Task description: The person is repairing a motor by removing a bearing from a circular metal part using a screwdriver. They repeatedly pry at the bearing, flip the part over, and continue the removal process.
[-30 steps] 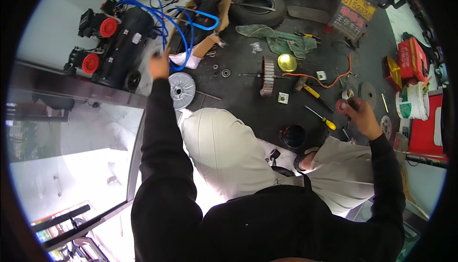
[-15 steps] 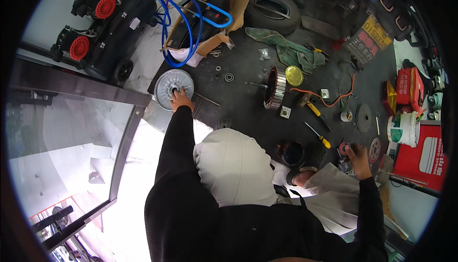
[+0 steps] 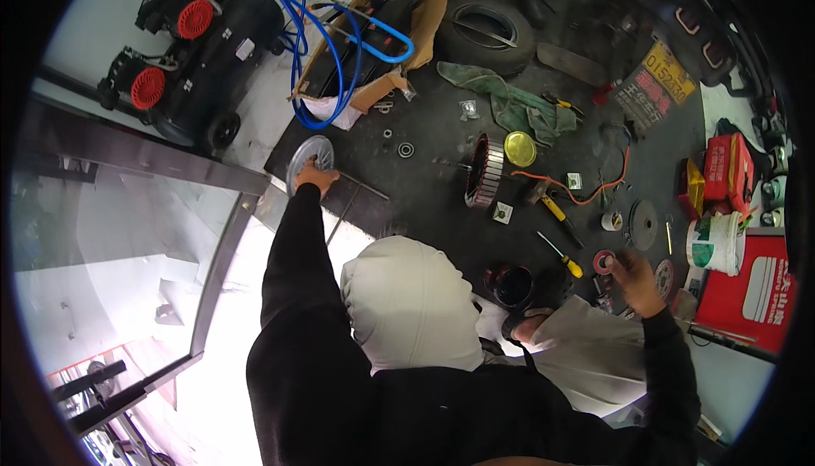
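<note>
My left hand (image 3: 317,179) grips a silver round metal cover (image 3: 311,146), its fingers bent over the ribbed face near the centre. The cover is tilted up, so it appears as a narrow oval. Over on the right, my right hand (image 3: 638,286) pinches a small red ring (image 3: 603,261), perhaps a sealed bearing, between thumb and fingers. Between the hands, a motor stator (image 3: 485,173) with a shaft rests on the dark floor. A loose bearing (image 3: 406,150) lies to its left, and a yellow-handled screwdriver (image 3: 563,255) lies nearer my right hand.
A yellow-handled hammer (image 3: 548,200), an orange cable (image 3: 586,188) and a dark disc (image 3: 643,225) lie on the right. A white bucket (image 3: 715,244) stands beyond them. At the back are a tyre (image 3: 486,37), a cardboard box (image 3: 433,16) and an air compressor (image 3: 204,67).
The cover has gone from nearly face-on to tilted in my left hand. My right hand has lifted the red ring slightly away from me and left. The view has shifted a little.
</note>
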Tool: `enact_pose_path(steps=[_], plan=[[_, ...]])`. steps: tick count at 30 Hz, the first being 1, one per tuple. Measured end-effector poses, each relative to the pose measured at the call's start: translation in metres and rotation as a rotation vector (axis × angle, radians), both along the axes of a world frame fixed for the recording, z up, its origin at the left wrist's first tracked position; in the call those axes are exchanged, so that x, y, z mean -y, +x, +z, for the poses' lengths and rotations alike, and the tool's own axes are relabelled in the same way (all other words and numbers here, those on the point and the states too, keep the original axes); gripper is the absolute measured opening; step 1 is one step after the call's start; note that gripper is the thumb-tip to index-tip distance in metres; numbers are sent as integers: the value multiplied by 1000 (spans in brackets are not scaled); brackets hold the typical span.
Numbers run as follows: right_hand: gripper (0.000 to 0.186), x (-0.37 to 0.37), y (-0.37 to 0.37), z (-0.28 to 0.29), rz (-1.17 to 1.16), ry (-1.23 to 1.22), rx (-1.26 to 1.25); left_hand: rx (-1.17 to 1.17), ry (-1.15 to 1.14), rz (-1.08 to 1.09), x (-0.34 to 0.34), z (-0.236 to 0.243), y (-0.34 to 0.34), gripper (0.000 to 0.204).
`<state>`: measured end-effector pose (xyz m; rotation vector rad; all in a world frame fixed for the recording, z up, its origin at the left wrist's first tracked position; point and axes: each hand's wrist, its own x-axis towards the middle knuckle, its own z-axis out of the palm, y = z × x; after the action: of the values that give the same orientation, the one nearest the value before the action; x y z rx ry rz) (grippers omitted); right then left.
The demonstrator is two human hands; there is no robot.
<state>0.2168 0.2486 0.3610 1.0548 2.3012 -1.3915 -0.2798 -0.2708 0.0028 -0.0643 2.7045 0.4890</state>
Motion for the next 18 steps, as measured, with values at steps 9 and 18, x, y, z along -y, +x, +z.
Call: enact_pose_path(steps=[9, 18], plan=[[35, 13, -56, 54, 209, 173, -284, 366, 1675, 492, -29, 251, 25, 45], [51, 24, -116, 41, 467, 313, -547, 130, 1970, 112, -147, 471, 112, 52]])
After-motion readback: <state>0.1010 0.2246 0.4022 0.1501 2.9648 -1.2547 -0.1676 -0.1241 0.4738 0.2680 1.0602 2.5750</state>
